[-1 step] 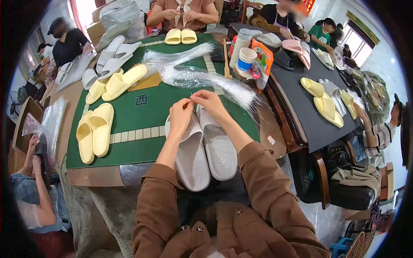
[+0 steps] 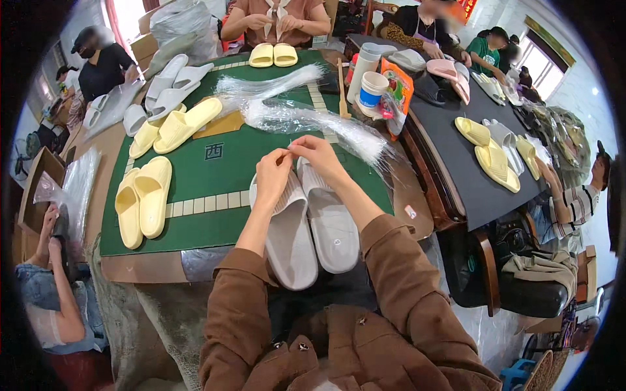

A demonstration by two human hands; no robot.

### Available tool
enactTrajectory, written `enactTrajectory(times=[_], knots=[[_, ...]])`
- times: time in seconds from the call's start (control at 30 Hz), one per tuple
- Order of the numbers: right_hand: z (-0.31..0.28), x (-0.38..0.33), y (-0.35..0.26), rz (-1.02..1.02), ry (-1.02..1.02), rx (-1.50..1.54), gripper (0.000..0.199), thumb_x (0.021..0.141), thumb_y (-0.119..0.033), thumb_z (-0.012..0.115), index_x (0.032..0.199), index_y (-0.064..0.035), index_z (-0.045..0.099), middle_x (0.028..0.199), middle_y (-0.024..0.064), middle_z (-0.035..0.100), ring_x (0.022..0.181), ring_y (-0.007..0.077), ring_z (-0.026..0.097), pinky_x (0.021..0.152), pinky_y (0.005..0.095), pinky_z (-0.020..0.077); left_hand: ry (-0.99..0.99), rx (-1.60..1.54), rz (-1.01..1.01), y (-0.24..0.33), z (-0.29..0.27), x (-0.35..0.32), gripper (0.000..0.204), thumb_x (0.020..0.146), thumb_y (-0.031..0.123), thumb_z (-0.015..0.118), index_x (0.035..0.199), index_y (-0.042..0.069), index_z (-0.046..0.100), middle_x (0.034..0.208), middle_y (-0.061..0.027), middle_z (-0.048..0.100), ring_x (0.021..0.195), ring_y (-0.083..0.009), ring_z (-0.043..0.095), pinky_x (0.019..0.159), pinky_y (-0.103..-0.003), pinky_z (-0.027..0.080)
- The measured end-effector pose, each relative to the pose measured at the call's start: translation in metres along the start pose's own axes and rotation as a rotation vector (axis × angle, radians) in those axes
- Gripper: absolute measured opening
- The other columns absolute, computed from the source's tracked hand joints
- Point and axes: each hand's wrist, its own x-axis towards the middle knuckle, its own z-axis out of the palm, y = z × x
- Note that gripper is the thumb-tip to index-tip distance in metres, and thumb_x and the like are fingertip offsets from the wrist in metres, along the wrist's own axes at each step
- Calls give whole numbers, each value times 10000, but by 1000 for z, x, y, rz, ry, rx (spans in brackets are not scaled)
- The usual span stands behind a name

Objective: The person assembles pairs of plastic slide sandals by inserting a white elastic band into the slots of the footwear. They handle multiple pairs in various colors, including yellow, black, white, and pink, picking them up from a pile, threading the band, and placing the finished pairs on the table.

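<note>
A pair of grey slippers [image 2: 312, 234] lies side by side, soles down, at the near edge of the green table mat [image 2: 215, 176]. Just above their toe ends my left hand [image 2: 272, 173] and my right hand [image 2: 321, 158] meet. The fingertips of both pinch a thin pale strip [image 2: 291, 151] between them. It is too small to make out further. Both brown sleeves come in from the lower edge.
Yellow slipper pairs [image 2: 143, 199] [image 2: 175, 125] lie to the left, and grey ones [image 2: 171, 81] farther back. Clear plastic bags [image 2: 313, 120] sprawl behind my hands, near cups [image 2: 373, 88]. Other people sit across [image 2: 277, 16] and at left [image 2: 52, 293]. A dark table [image 2: 456, 176] stands at right.
</note>
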Motion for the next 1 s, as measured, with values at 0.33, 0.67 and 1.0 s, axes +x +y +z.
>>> enactTrajectory(times=[0.33, 0.67, 1.0], knots=[[6, -4, -3, 3, -15, -139, 207, 873, -190, 644, 978, -15, 676, 883, 15, 659, 847, 89, 562, 794, 244, 432, 44, 50, 31, -16, 3, 1, 205, 902, 155, 562, 918, -11, 681, 795, -100, 688, 691, -169, 622, 655, -302, 474], [-8, 3, 16, -17, 142, 39, 226, 861, -199, 653, 996, -18, 658, 892, 28, 650, 827, 114, 591, 755, 260, 464, 32, 135, 118, -13, 10, 0, 217, 898, 166, 552, 931, -9, 674, 768, -157, 657, 692, -222, 622, 663, -344, 469], [-1, 6, 12, -52, 239, 373, 97, 887, -136, 572, 916, -45, 554, 831, 5, 555, 765, 97, 502, 735, 240, 418, -52, 156, 81, -2, 4, -2, 186, 904, 119, 537, 918, -17, 663, 799, -143, 661, 705, -210, 601, 665, -326, 457]])
